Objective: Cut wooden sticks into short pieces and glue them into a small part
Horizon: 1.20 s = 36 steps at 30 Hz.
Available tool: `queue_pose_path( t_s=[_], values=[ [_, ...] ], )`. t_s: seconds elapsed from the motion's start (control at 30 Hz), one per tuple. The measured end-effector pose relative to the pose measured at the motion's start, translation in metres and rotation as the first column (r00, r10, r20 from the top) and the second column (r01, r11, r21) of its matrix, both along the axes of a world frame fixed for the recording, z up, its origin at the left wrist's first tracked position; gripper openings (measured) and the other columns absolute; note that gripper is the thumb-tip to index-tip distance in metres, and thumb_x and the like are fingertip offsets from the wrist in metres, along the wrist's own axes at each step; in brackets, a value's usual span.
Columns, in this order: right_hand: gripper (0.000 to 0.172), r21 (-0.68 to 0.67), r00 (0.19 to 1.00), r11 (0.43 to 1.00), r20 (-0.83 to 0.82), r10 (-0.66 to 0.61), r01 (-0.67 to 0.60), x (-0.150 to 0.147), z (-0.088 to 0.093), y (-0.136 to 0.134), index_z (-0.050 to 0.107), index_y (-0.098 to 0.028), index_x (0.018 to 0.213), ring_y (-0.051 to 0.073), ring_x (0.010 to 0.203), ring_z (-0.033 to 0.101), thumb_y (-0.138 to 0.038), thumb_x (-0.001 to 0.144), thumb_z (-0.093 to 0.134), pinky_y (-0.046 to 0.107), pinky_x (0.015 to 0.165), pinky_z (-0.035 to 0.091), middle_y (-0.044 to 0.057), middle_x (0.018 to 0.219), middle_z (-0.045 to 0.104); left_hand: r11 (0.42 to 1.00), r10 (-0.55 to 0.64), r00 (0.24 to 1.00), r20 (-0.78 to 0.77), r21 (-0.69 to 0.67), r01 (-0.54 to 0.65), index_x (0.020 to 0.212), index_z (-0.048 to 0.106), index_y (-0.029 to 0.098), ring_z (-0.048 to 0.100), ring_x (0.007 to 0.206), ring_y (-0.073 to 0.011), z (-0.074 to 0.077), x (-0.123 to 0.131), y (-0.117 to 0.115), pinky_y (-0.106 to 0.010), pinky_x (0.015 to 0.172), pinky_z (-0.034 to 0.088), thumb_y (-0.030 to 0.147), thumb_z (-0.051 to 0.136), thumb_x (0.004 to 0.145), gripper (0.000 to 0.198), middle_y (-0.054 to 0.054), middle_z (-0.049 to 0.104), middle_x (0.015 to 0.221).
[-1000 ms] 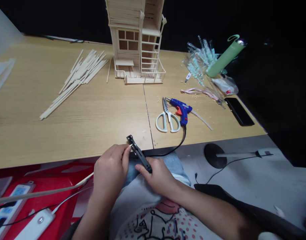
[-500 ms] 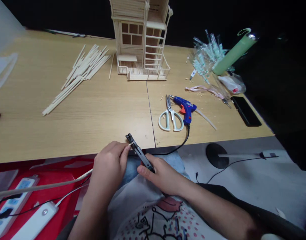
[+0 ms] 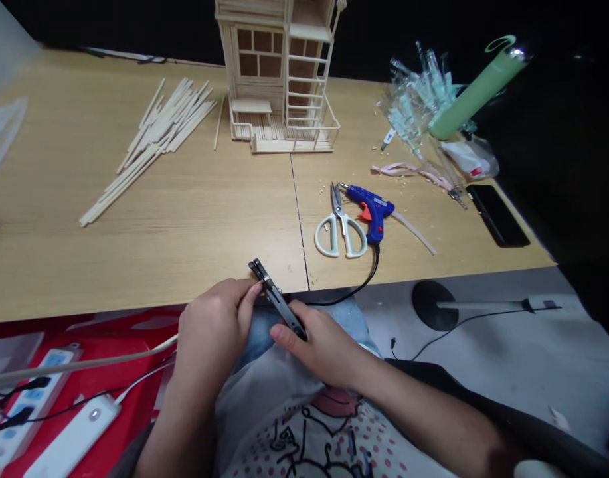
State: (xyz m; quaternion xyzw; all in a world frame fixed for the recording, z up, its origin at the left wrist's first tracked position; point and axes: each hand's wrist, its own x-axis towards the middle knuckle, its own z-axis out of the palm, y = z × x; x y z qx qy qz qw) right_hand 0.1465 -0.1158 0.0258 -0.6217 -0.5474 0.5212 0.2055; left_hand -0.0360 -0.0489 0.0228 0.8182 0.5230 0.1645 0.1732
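A slim clipper [image 3: 279, 302] is being worked in here, dark grey and black, its narrow body slotted along the middle, its blunt head split at the tip, a small bright fitting catching light on its right flank. It is held just above the lap, at the near table edge, its head carried over the tabletop [image 3: 194, 252]. The handle is clasped firmly by the right hand [image 3: 319, 342], thumb laid along the near end; by the left hand [image 3: 212, 315] a thin stick [image 3: 261, 285] is pinched between thumb and forefinger, right against the clipper's side. Whether the jaws are fully closed cannot be told. And the change from a second ago: the whole view has been shifted, the stick house [image 3: 279, 86] now sitting higher in the frame, the clipper's head edged up and a touch left, less pale wood shown at the pinch, both grips kept. The clipper is pointed to roughly eleven o'clock, its long axis slanted from there to five. From it, the scissors [image 3: 340, 226] and the blue glue gun [image 3: 374, 209] are found at about two o'clock, the house at twelve, the loose stick pile [image 3: 157, 143] between ten and eleven.
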Motion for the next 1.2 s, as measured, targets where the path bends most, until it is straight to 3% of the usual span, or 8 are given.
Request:
queue_pose_path(
  t_s=[0.5, 0.6, 1.0, 1.2],
  values=[
    [0.044, 0.019, 1.000, 1.000, -0.011, -0.011, 0.011, 0.0006, -0.0011, 0.0023, 0.066, -0.014, 0.108, 0.020, 0.076, 0.057, -0.056, 0.096, 0.058, 0.030, 0.067, 0.037, 0.006, 0.085, 0.068, 0.999, -0.034, 0.999, 0.029, 0.014, 0.034, 0.093, 0.076, 0.020, 0.073, 0.079, -0.0244, -0.0002, 0.0016, 0.0040, -0.033, 0.069, 0.046, 0.033, 0.049, 0.103, 0.032, -0.007, 0.079, 0.090],
    [0.040, 0.030, 1.000, 0.999, -0.006, -0.015, 0.015, 0.0000, -0.0016, 0.0025, 0.066, -0.015, 0.101, 0.019, 0.073, 0.056, -0.054, 0.096, 0.060, 0.030, 0.066, 0.036, 0.005, 0.082, 0.067, 0.999, -0.031, 0.999, 0.024, 0.010, 0.031, 0.093, 0.076, 0.020, 0.073, 0.081, -0.0246, -0.0006, 0.0027, 0.0041, -0.033, 0.070, 0.046, 0.033, 0.049, 0.103, 0.032, -0.007, 0.079, 0.090],
    [0.026, -0.033, 0.987, 0.999, 0.159, -0.005, 0.010, -0.0050, -0.0010, 0.0057, 0.067, -0.016, 0.086, 0.017, 0.067, 0.056, -0.039, 0.096, 0.062, 0.029, 0.062, 0.032, 0.006, 0.075, 0.069, 1.000, 0.017, 0.997, -0.069, 0.024, -0.015, 0.096, 0.076, 0.020, 0.070, 0.078, -0.0228, 0.0025, 0.0059, -0.0012, -0.032, 0.066, 0.041, 0.034, 0.046, 0.103, 0.034, -0.008, 0.077, 0.090],
    [0.022, -0.044, 0.984, 0.999, 0.176, -0.009, 0.017, -0.0064, 0.0036, 0.0086, 0.070, -0.016, 0.085, 0.018, 0.067, 0.056, -0.034, 0.096, 0.064, 0.029, 0.063, 0.033, 0.007, 0.075, 0.071, 0.999, 0.031, 0.994, -0.103, -0.039, -0.035, 0.093, 0.074, 0.021, 0.069, 0.076, -0.0226, 0.0074, 0.0087, -0.0037, -0.031, 0.064, 0.040, 0.033, 0.047, 0.103, 0.032, -0.007, 0.075, 0.086]
  ],
)
